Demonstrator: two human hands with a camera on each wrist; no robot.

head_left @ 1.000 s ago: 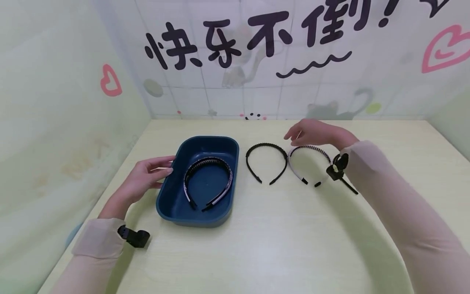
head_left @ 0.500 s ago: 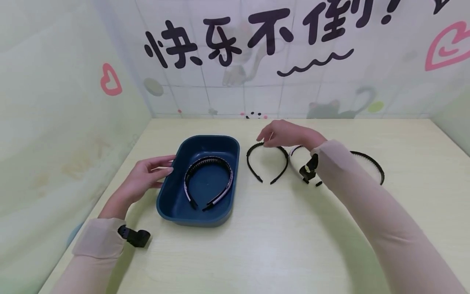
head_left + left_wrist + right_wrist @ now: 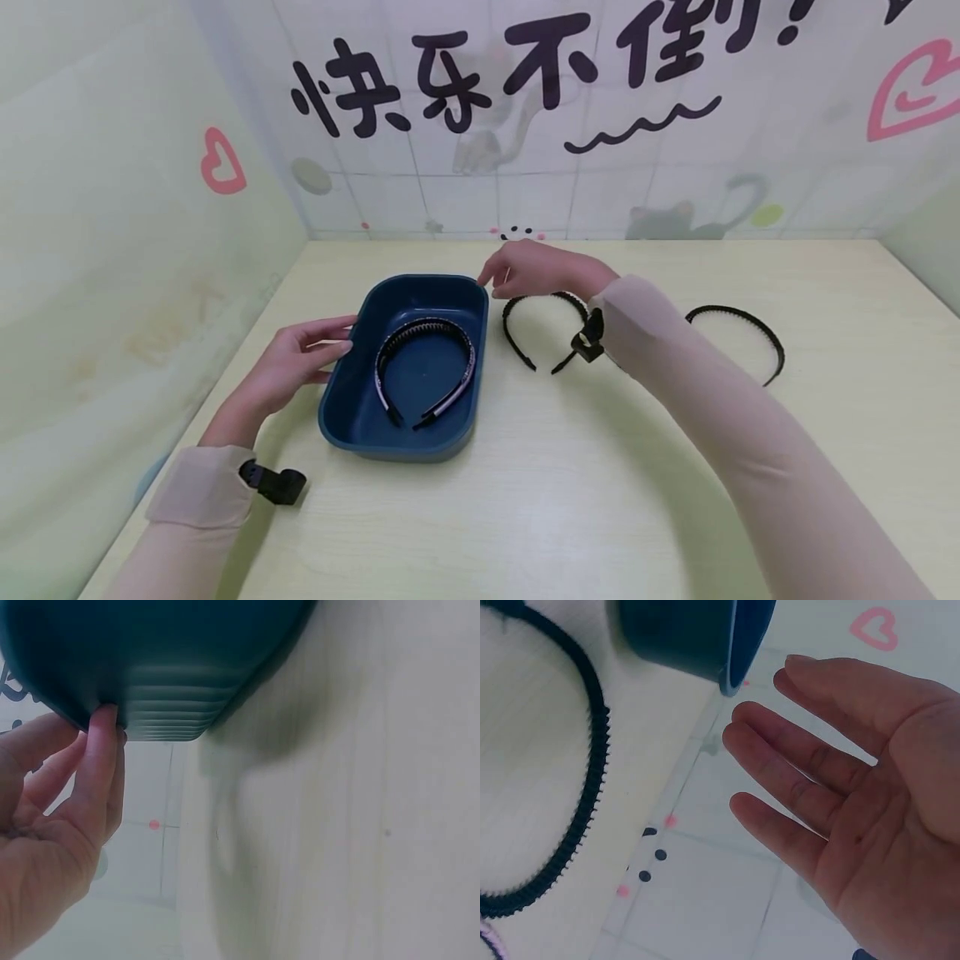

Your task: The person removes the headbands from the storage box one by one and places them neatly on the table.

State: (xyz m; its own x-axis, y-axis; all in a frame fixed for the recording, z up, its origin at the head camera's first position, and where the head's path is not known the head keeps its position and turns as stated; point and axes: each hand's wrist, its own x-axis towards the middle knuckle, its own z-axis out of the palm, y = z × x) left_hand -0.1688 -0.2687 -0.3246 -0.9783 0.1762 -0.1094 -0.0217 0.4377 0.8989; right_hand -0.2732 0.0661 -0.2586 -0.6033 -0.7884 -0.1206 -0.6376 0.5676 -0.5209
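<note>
My left hand is at the left side of a blue plastic bin, its fairly straight fingers touching the outer wall near the rim. Inside the bin lie nested headbands, black with teeth and a pale one. Over the bin's back right corner hovers my right hand, holding nothing, fingers loosely extended in the right wrist view. Just below it on the table lies a black headband. A lilac headband peeks in at the right wrist view's corner; my right sleeve covers it in the head view.
Farther right, another black headband lies partly behind the right forearm. The pale wooden table meets a printed back wall and a side curtain at left.
My right hand has moved left from above the lilac headband, past the black one, to the bin's back right corner. The left hand and the bin have stayed put.
</note>
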